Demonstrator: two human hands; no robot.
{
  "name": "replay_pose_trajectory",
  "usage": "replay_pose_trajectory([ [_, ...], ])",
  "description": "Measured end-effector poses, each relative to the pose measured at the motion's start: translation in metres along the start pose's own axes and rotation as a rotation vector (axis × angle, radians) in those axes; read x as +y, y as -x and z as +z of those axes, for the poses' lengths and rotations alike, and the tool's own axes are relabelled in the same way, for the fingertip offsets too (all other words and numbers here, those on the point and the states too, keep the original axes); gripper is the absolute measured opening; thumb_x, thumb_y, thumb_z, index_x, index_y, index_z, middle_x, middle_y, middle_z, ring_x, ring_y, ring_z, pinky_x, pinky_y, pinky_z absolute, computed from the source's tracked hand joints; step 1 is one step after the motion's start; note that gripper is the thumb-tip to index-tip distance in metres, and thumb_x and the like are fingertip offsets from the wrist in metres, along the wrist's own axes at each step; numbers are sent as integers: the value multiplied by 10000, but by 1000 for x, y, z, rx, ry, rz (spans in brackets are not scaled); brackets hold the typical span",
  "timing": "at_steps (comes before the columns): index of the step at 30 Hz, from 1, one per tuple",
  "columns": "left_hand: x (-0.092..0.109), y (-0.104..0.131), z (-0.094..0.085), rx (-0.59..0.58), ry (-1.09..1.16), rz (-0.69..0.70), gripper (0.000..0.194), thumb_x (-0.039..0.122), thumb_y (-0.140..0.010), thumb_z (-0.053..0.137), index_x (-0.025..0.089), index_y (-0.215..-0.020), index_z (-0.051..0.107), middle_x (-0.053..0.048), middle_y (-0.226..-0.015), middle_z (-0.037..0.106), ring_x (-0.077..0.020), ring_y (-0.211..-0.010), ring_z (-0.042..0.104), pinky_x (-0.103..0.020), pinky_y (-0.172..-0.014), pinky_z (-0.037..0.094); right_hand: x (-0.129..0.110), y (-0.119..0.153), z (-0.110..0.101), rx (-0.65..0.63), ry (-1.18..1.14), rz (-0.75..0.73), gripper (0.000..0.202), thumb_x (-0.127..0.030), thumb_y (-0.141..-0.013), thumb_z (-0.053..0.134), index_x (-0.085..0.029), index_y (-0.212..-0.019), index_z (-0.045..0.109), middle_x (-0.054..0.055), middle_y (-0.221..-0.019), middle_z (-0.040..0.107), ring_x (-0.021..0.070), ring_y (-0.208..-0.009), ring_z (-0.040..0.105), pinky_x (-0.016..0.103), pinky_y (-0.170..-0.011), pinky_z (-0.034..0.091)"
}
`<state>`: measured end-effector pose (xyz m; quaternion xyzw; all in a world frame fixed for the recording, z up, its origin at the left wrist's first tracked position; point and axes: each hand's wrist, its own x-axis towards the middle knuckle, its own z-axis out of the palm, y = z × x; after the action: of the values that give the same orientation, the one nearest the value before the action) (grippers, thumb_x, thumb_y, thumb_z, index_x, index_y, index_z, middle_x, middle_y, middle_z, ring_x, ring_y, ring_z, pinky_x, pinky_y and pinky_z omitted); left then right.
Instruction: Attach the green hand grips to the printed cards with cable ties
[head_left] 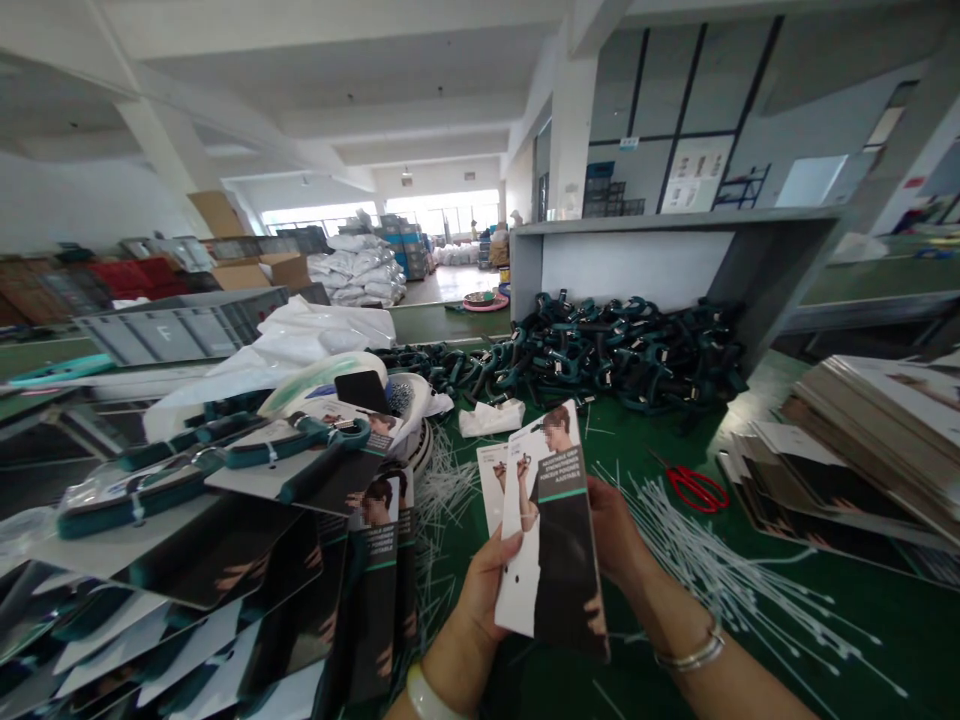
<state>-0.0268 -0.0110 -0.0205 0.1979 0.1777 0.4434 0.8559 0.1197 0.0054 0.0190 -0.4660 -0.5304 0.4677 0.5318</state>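
Note:
Printed backing cards [564, 540] stand upright between my two hands, their black and white fronts facing me; a second card shows behind the front one at the left. My left hand [487, 590] pinches them along the left edge, thumb on the front. At the right edge my right hand [615, 530] has its fingers behind the cards, partly hidden. Closest to my right hand lie loose white zip ties [712, 570] and red-handled scissors [697, 488]. Left of my left hand, dark green hand grips [262, 455] tied to cards are piled up.
A heap of loose hand grips [622, 350] fills a grey open-fronted box [784, 290] ahead. Stacks of cards [885, 430] lie at the right. Short zip-tie offcuts [446, 500] litter the green tabletop beside a white tub [409, 430]. A grey crate [180, 328] stands beyond.

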Motion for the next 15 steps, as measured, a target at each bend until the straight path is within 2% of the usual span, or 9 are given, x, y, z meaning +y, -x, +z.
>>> replay_pose_trajectory([
  [2,0,0,-1,-64,40,-66,319,323,-650,706,134,-905,674,-60,-684,669,-203,-608,640,-286,-566,498,-5,0,2,-12,173,-57,145,-285,-792,583,-163,-810,658,36,-763,660,193,-727,601,308,-653,489],
  [4,1,-1,-3,-136,77,-130,323,384,-643,704,106,-807,684,-70,-606,644,-195,-535,620,-266,-473,480,-14,3,4,-63,382,-165,152,-237,-809,529,-178,-793,668,40,-769,661,194,-750,598,306,-679,475],
  [6,1,-2,-7,-167,115,-141,297,387,-655,693,104,-743,682,-62,-548,619,-163,-472,589,-225,-400,444,-26,7,7,-104,596,-291,209,-197,-835,462,-175,-819,670,61,-811,661,193,-781,595,310,-711,464],
  [8,1,-3,-12,-147,149,-98,216,331,-686,677,119,-729,678,-43,-529,607,-118,-429,552,-174,-355,398,-37,9,11,-118,730,-357,234,-172,-848,433,-163,-855,667,83,-841,657,193,-804,591,314,-735,457],
  [12,2,-2,-18,-87,253,-46,80,224,-723,648,146,-707,660,-6,-528,592,-49,-390,481,-97,-325,329,-50,10,19,-182,884,-324,243,-140,-855,431,-162,-860,673,89,-850,650,181,-824,590,292,-753,446],
  [15,2,-1,-18,-30,330,-31,72,170,-763,602,148,-716,652,11,-519,575,-20,-386,444,-59,-327,296,-56,8,24,-232,954,-286,240,-130,-851,443,-160,-854,681,84,-848,647,170,-800,592,268,-728,438],
])
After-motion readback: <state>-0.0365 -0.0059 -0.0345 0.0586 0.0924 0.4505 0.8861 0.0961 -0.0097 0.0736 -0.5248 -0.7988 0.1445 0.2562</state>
